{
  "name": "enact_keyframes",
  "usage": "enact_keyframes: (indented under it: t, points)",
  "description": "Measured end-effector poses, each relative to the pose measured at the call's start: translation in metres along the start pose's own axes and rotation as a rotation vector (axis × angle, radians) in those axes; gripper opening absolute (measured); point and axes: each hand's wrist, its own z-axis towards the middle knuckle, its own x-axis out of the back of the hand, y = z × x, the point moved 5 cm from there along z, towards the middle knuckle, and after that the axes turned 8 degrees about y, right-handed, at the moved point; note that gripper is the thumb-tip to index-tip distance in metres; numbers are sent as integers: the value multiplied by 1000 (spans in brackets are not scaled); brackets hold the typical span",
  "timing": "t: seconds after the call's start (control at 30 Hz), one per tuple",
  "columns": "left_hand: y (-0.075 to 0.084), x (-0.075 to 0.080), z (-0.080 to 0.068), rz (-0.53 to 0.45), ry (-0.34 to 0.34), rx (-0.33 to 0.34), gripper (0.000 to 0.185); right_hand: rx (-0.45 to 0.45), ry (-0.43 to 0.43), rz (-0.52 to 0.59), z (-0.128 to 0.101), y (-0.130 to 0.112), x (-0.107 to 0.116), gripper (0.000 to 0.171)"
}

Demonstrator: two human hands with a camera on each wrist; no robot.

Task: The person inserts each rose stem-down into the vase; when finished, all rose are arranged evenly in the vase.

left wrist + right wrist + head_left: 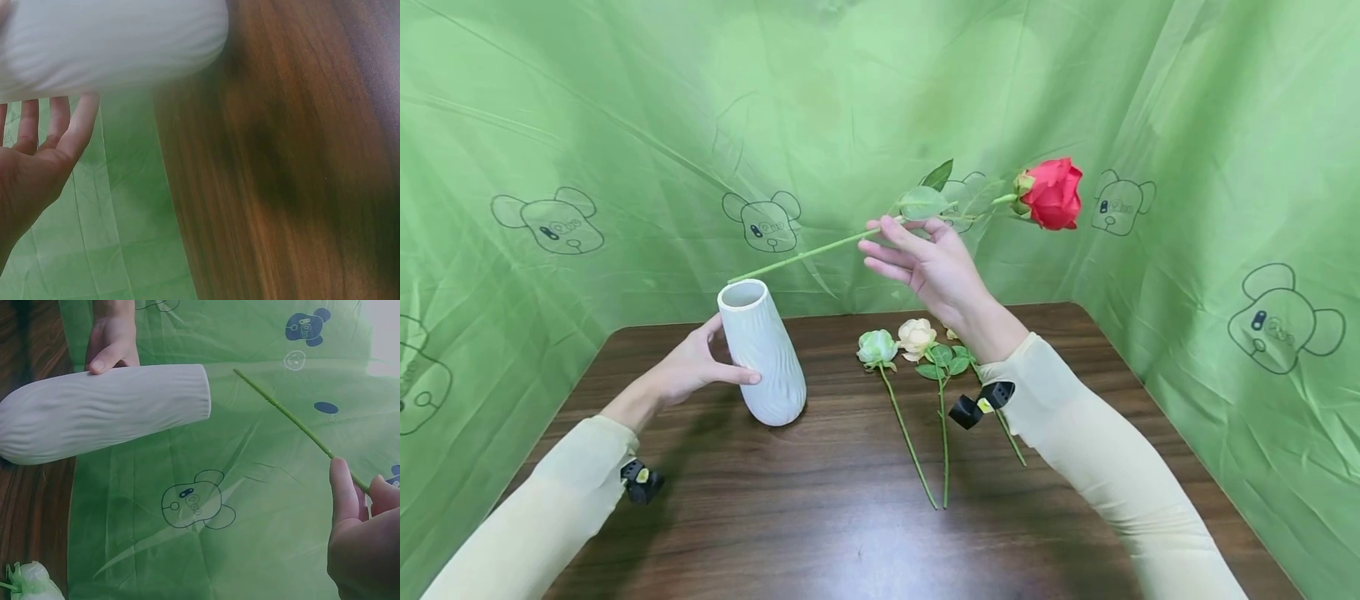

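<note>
While green curtain cloth point(850, 100) printed with outlined animal heads hangs behind and at both sides, a dark brown wooden table point(760, 517) fills the lower middle of the head view, streaked with grain and shining under a pale glare near the front. Its far edge runs almost level between two rounded corners, and its sides slope down past the forearms, close to the cloth.

Left of centre, a white ribbed vase point(767, 358) stands on the wood, its round mouth facing up. The left hand point(700, 362) grips it from the side, thumb across the front and the other fingers slightly apart against the far side. Bare wood stretches from the vase's foot towards the front and across to the loose flowers.

Above the far edge, the right hand point(936, 271) pinches the stem of a red rose point(1052, 194) between thumb and forefinger, the remaining fingers spread apart. The rose is held slanting in the air, bloom to the right, and its cut end comes near the vase's rim; the right wrist view shows a gap between them.

Right of the vase, a pale green rose point(877, 348) and a cream rose point(917, 337) lie with stems towards the front, and a third stem point(1011, 437) lies partly hidden under the right wrist
</note>
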Motion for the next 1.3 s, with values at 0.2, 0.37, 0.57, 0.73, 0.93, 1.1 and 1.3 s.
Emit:
enact_keyframes:
  t: [0.2,0.37,0.57,0.73,0.93,1.1,1.3]
  points:
    - [-1,2,-2,12,2,7,93,-44,-29,-105,1,6,-1,18]
    - [-2,6,-6,22,9,20,92,-64,-80,-187,2,5,-10,34]
    - [-1,6,-6,18,1,12,93,-85,-103,-203,6,4,-22,37]
    - [0,7,-7,14,-1,17,94,-108,-106,-181,10,10,-26,28]
    - [-1,6,-7,13,3,10,93,-134,-117,-172,17,18,-31,24]
    - [-2,6,-6,11,0,9,93,-149,-131,-176,21,23,-38,28]
    - [-3,5,-5,7,-1,12,93,-150,-149,-188,29,31,-49,21]
